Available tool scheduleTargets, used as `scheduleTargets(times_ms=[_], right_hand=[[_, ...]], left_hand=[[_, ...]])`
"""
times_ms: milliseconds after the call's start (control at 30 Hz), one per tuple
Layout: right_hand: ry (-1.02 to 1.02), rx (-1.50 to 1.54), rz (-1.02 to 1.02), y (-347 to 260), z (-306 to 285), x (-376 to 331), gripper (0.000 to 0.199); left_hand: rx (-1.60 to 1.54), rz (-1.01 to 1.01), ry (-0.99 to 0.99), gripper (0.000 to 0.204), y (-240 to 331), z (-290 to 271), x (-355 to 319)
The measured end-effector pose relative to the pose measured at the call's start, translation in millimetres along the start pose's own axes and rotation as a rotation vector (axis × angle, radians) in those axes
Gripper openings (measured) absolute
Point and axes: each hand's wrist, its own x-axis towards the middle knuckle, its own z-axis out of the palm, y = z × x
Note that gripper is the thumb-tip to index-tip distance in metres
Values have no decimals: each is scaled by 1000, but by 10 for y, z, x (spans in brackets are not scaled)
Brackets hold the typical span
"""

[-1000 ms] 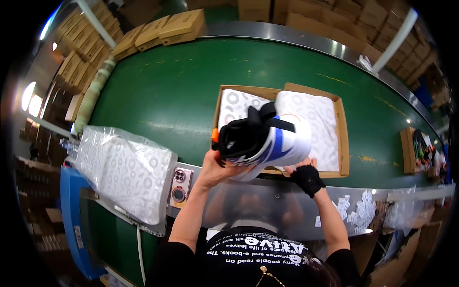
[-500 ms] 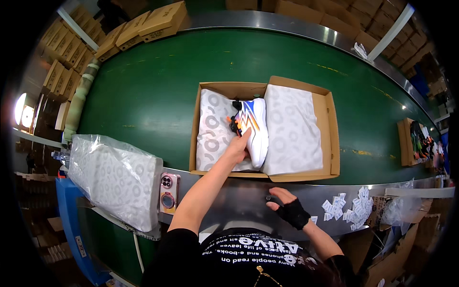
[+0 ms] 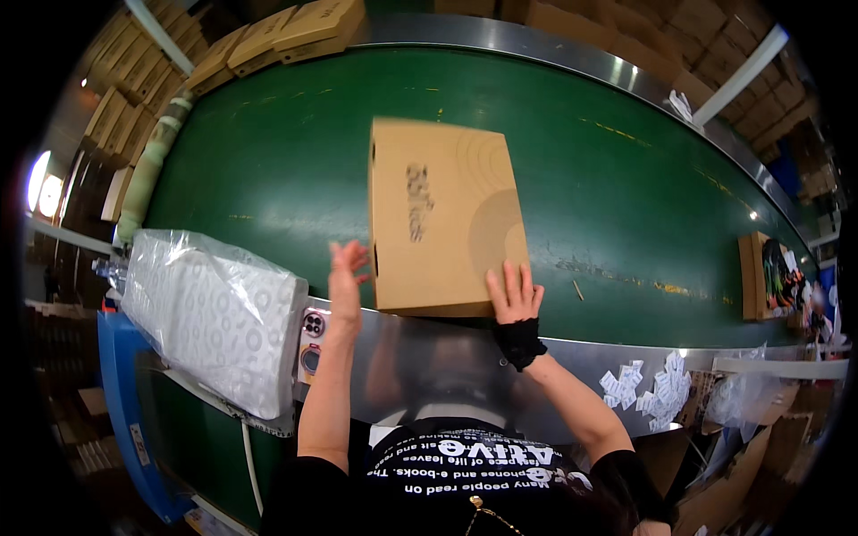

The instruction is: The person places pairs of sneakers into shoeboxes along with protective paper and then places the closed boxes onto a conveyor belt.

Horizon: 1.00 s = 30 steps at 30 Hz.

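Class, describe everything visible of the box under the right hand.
The box looks like brown cardboard, rectangular and seemingly closed. Dark print and curved shapes mark its top; dark openings show along its left side. It lies on the green surface near the metal edge. The right hand touches its near right corner; the left hand is beside it.

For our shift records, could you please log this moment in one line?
right hand: on cardboard box | left hand: open, beside box | box: looks shut, on green surface
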Motion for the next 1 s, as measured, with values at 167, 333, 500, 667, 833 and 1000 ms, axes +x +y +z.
scheduleTargets(times_ms=[167, 333, 500, 667, 833, 1000], right_hand=[[16, -100, -94, -82, 60, -15, 49], [-225, 71, -31, -43, -269, 229, 49], [-112, 179, -154, -30, -967, 962, 67], [136, 496, -104, -270, -1393, 1026, 57], [-48, 444, -70, 95, -791, 186, 50], [-232, 127, 314, 472, -169, -830, 52]], left_hand=[[472, -11, -285, 56, -756, -24, 125], [-99, -496, -449, 48, -399, -118, 317], [-363, -719, -433, 71, 470, -162, 219], [-548, -631, -248, 61, 828, -865, -302], [-845, -220, 75, 38, 852, -1743, -823], [-813, -19, 241, 48, 1160, -2117, -1145]])
